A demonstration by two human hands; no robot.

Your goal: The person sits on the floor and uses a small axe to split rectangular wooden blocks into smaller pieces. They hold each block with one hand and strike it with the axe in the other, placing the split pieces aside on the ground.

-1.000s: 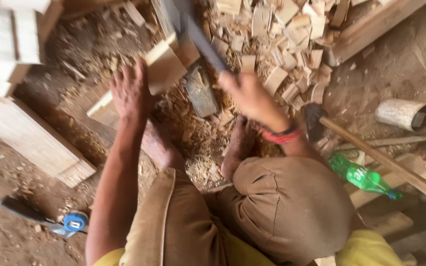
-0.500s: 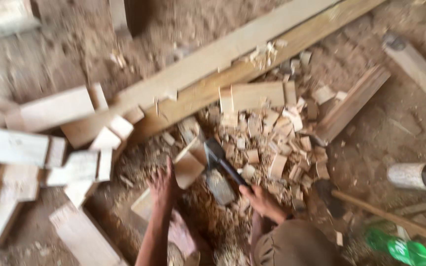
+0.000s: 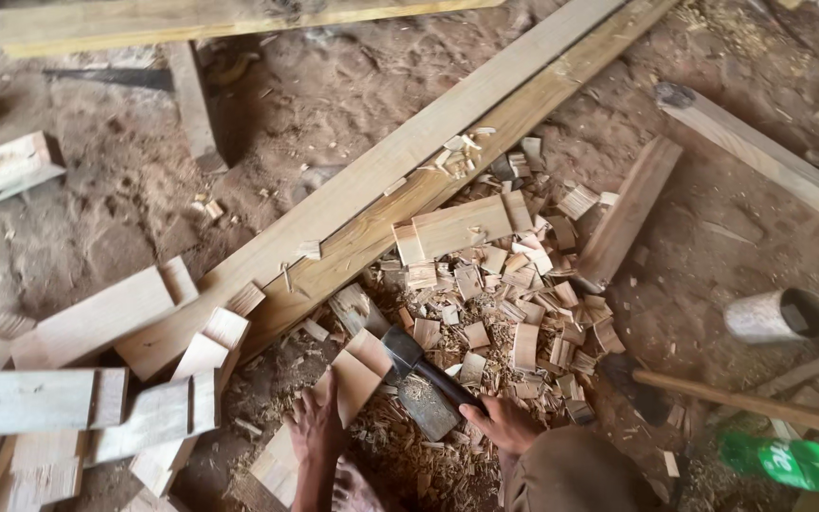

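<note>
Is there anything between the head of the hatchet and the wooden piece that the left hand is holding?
Nothing visible. The dark metal hatchet, held in the right hand, has its head right beside the pale wooden block steadied by the left hand.

Rough pale wood block point(image 3: 357, 379), dull grey metal hatchet head point(image 3: 426, 403), glossy green plastic bottle point(image 3: 789, 462).

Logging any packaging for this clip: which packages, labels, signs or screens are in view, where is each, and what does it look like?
Green plastic bottle: lying on its side on the dirt floor at the lower right, below a long wooden handle; translucent green with pale lettering on it.
No signs, screens or other packages show.
</note>
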